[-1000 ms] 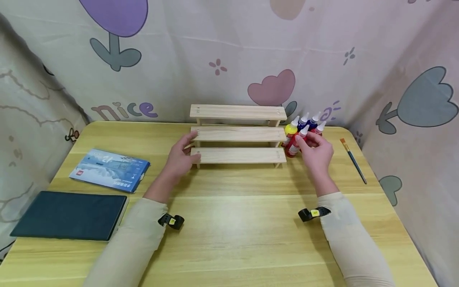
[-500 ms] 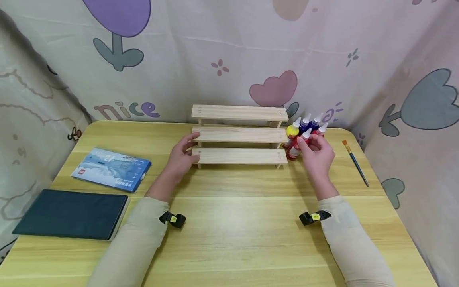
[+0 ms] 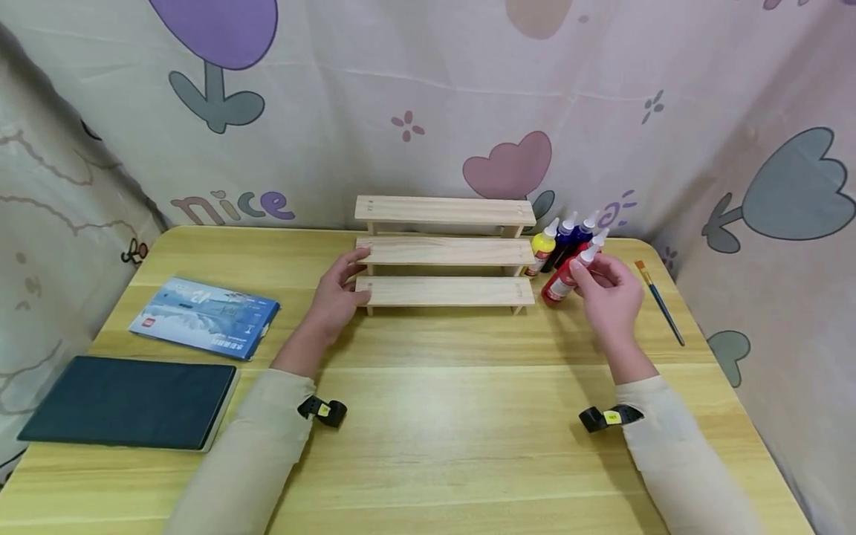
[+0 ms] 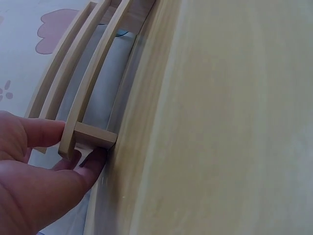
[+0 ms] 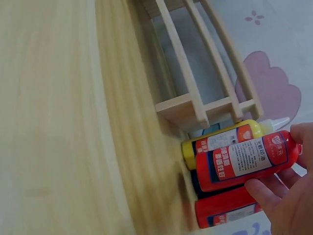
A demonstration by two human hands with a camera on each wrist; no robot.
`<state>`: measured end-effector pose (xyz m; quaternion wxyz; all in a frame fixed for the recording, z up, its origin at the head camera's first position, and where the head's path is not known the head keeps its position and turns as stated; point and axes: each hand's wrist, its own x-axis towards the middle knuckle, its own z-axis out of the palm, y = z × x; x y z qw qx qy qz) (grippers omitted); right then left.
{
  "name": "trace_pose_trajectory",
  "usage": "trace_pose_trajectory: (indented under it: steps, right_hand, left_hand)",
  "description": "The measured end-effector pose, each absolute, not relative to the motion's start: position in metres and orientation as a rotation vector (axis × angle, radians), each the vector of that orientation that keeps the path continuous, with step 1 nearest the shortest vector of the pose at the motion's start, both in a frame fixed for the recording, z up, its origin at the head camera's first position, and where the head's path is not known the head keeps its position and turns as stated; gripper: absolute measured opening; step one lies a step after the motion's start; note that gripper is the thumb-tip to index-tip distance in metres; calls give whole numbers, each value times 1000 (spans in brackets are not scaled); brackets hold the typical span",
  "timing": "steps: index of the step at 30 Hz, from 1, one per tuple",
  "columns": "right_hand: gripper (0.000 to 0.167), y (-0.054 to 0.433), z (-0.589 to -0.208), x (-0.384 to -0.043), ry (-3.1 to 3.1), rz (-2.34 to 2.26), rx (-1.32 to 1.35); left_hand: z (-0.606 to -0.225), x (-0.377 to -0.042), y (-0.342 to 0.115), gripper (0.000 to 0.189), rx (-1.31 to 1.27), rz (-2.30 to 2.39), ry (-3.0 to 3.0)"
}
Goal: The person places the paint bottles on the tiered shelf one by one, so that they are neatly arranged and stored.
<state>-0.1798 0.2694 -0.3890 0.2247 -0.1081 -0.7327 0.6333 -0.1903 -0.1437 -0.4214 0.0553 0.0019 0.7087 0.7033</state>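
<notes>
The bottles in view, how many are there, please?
5: one red bottle in the right hand; behind it, a yellow bottle beside the rack, two blue bottles and another red bottle. Others may be hidden.

At ten o'clock I can read "nice" on the curtain [image 3: 334,141]; at three, 光敏印油 on the label [image 5: 248,157] of the tilted red bottle [image 3: 562,282]. The blue packet [image 3: 206,318], at nine, bears characters too small to read.

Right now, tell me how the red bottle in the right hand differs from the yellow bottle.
The right hand grips the held red bottle; no hand touches the yellow bottle. The held red bottle's body is red, the yellow bottle's yellow. In the head view, the yellow bottle sits closer to the wooden rack than the held red bottle. Both have whitish tapered tips.
</notes>
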Motion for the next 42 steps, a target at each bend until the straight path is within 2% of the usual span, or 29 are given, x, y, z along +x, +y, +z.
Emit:
trace_pose_trajectory:
  steps: [8,19,23,42]
  right_hand:
    - [29,271,-365,-165,-2024,1753,-209]
    - [38,246,-320,-166,-2097,1727,-146]
    - [41,239,-303,-171,-2106,1744,-138]
    - [34,188,-264,-218,-2056,2033,22]
  left_hand:
    - [-426,-192,-142,67,55,2140,2208]
    - [-424,-192,-146,66,45,2130,2253]
    - [-424,-192,-144,66,65,2124,2266]
    - [-426,-194,-140,66,47,2123,2277]
